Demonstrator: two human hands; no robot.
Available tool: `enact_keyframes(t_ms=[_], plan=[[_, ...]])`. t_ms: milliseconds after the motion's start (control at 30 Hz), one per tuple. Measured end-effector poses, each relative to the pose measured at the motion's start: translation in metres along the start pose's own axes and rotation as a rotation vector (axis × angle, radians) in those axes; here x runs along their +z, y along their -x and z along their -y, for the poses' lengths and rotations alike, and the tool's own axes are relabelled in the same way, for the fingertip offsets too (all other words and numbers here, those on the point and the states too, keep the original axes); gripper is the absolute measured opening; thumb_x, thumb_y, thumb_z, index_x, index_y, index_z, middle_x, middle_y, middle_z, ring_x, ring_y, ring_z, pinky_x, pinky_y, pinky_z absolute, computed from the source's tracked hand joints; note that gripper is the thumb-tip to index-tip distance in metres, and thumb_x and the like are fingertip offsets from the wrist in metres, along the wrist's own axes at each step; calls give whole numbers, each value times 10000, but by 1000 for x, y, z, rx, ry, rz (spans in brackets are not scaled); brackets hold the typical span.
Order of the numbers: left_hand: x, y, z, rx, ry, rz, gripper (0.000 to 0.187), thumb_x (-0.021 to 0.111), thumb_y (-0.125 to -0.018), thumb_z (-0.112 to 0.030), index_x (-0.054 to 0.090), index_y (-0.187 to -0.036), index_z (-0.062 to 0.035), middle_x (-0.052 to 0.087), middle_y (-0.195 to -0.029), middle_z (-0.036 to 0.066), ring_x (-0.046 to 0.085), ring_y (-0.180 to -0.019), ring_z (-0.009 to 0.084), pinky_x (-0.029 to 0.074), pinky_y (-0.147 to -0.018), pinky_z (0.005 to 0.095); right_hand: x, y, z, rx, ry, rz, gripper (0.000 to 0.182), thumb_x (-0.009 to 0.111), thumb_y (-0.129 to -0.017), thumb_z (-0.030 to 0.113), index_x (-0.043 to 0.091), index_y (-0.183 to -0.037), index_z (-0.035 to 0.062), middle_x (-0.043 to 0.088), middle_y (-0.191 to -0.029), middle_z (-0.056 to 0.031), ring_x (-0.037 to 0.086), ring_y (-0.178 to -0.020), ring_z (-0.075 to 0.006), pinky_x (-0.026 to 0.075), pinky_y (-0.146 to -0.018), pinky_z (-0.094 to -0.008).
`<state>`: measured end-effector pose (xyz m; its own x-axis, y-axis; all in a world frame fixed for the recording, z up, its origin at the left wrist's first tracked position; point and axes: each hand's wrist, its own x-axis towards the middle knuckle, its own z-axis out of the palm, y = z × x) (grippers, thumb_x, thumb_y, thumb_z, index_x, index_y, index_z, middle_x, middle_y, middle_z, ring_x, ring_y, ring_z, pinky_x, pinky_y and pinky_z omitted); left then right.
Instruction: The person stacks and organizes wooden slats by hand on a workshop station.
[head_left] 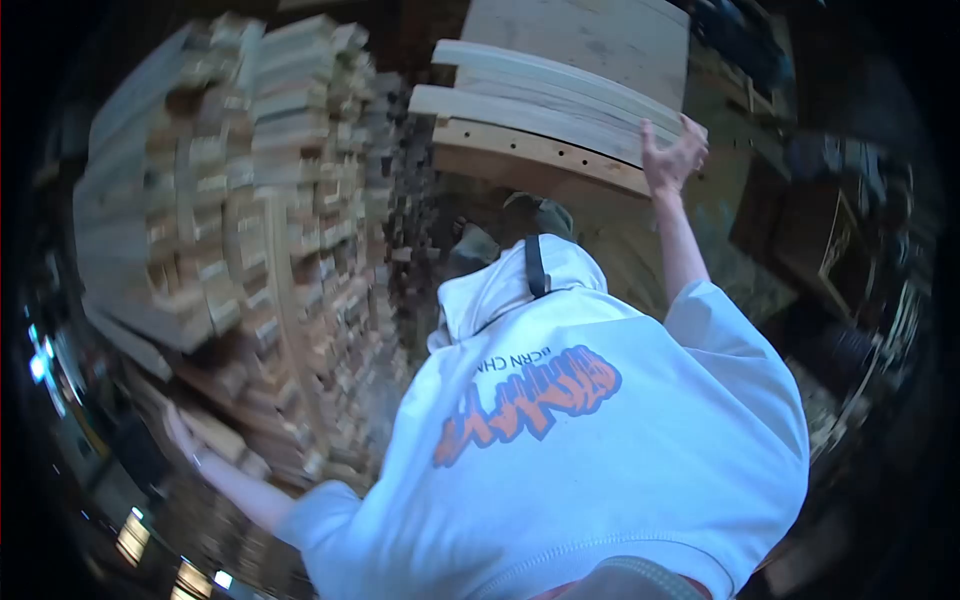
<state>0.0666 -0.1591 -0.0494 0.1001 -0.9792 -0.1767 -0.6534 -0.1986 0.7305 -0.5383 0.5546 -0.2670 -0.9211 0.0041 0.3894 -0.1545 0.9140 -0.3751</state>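
My right hand [675,158] is at the right end of several pale boards [550,95] lying side by side on a wooden workbench [530,150]. Its thumb and fingers are spread apart around the boards' end corner, with no clear grip. My left hand [183,438] reaches out to the lower left, beside a light board [215,435] at the edge of a big wood stack [290,250]. Motion blur smears its fingers, so whether it holds that board is unclear.
The tall, uneven stack rises close on my left, its board ends jutting out. A wide panel [580,35] lies behind the pale boards. At the right stands a dark wooden box-like object [830,235]. My shoes [540,213] show below the bench.
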Motion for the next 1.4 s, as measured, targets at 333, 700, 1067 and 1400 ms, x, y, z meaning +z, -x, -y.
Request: enact_keyframes(t_ms=[333, 700, 1067, 1400], plan=[[50, 288, -223, 1008, -481, -171, 801, 763, -818, -301, 361, -1434, 17, 428, -1423, 228, 482, -1249, 329, 384, -1072, 410, -19, 32, -75, 727, -256, 584, 819, 657, -783, 637, 592, -1139, -98, 620, -1162, -238, 593, -1114, -289, 438, -952, -359], [553, 479, -364, 1864, -573, 1116, 448, 457, -897, -263, 525, -1296, -73, 504, -1353, 122, 456, -1256, 312, 281, -1022, 682, -10, 24, -72, 525, 7, 578, 673, 478, -904, 629, 619, -1002, -22, 611, -1009, -267, 592, -973, -441, 464, -828, -513], [717, 437, -254, 1741, -462, 1163, 766, 768, -692, -341, 480, -1372, -139, 520, -1335, 141, 487, -1241, 299, 376, -1041, 415, -29, 33, -105, 980, -837, 527, 361, 657, -919, 380, 641, -823, 32, 575, -792, 43, 497, -727, -26, 435, -654, -208], [593, 285, -83, 35, 197, 1280, 327, 624, -940, -180, 623, -1174, 48, 664, -1119, 69, 630, -997, 152, 492, -894, 318, -23, 75, -150, 1010, -1093, 451, 391, 633, -948, 229, 584, -1259, -2, 641, -1099, -11, 575, -889, -37, 462, -718, -183]])
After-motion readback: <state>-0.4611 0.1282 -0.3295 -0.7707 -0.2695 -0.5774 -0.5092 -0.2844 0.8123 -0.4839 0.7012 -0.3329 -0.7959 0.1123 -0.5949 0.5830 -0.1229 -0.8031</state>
